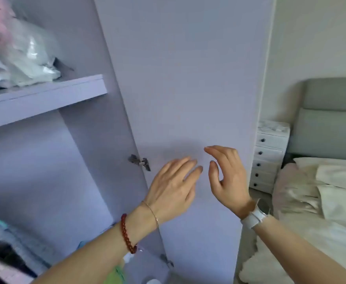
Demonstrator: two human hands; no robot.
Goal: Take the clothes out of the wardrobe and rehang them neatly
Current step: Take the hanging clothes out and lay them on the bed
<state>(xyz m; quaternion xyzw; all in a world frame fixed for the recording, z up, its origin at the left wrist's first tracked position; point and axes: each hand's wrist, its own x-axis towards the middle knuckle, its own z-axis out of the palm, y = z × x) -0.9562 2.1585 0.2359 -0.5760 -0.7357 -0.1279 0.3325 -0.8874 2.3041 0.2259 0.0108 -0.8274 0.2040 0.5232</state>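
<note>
Lilac-painted board makes up the wardrobe (82, 140), and its door (188, 78) stands swung wide on two metal hinges, one of them (140, 159) level with the hands. At the far left, a shelf (45, 95) carries crumpled white plastic bags (32, 58) and something pink and fluffy. Below it, in the bottom left corner, lie the clothes (2, 247): dark, teal and pale fabric, blurred and cut off by the frame edge, so whether they hang or lie stacked cannot be told.

The left hand (174, 185), with a red bead bracelet (127, 234) at the wrist, is held flat with straight fingers in front of the door's inner face and has hold of nothing; whether it touches the panel is unclear. Just beside it, the right hand (227, 179), above a white watch (254, 217), is loosely cupped and also empty.

Further right stand a small white drawer unit (268, 158) and a bed (319, 193) with rumpled pale bedding.

The step looks like the very start: door opened, no garment taken. Next, both hands would need to swing left and down to the clothes.
</note>
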